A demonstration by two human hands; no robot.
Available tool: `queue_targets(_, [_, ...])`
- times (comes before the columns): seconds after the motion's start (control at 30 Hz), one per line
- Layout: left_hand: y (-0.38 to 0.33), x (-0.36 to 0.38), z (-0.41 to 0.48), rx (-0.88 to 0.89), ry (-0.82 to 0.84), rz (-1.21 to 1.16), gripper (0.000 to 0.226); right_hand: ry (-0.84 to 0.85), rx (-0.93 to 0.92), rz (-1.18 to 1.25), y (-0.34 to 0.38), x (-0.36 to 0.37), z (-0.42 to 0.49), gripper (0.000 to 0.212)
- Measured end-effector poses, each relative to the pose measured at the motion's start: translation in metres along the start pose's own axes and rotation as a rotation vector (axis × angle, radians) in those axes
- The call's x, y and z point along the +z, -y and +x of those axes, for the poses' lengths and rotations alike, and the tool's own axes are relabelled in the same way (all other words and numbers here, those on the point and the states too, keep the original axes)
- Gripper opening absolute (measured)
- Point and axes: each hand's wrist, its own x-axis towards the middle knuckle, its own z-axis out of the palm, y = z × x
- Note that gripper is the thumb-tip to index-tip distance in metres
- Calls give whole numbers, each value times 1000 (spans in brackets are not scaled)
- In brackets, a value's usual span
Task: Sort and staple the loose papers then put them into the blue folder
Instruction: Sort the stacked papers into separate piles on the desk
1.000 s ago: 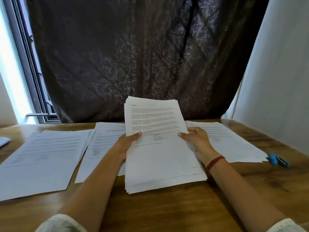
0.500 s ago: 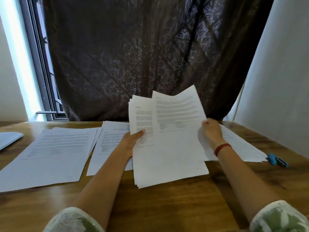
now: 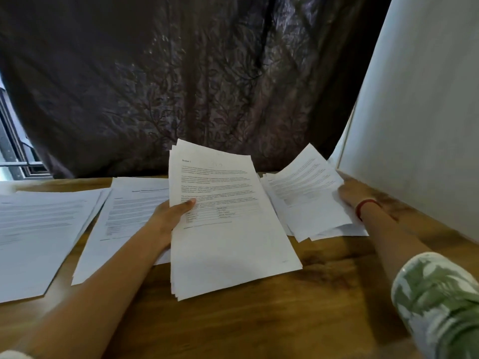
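My left hand (image 3: 169, 216) grips the left edge of a thick stack of printed papers (image 3: 228, 242), tilted up with its lower edge on the wooden table (image 3: 259, 320). My right hand (image 3: 350, 193) holds a single printed sheet (image 3: 308, 193) by its right edge, over the right pile of papers (image 3: 334, 230). Two more paper piles lie flat: a middle pile (image 3: 124, 218) and a far-left pile (image 3: 39, 237). No blue folder or stapler is in view.
A dark patterned curtain (image 3: 181, 86) hangs behind the table. A white wall (image 3: 427, 125) stands close on the right. A window frame (image 3: 15, 161) shows at the far left.
My right hand has pulled the top sheet off the held stack and carried it right, down over the right pile. The view has swung right; the blue object at the right is out of view.
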Motion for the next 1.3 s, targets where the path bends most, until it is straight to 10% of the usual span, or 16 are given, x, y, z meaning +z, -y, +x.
queue_targets(0.37, [2, 0, 7, 14, 7, 45, 33, -304, -79, -294, 16, 11, -39, 37])
queue_targets(0.67, [-2, -8, 0, -3, 66, -80, 36, 350, -64, 663, 127, 48, -134, 25])
queue_targets(1.3, [-3, -8, -10, -3, 124, -92, 39, 106, 33, 785, 104, 69, -137, 17])
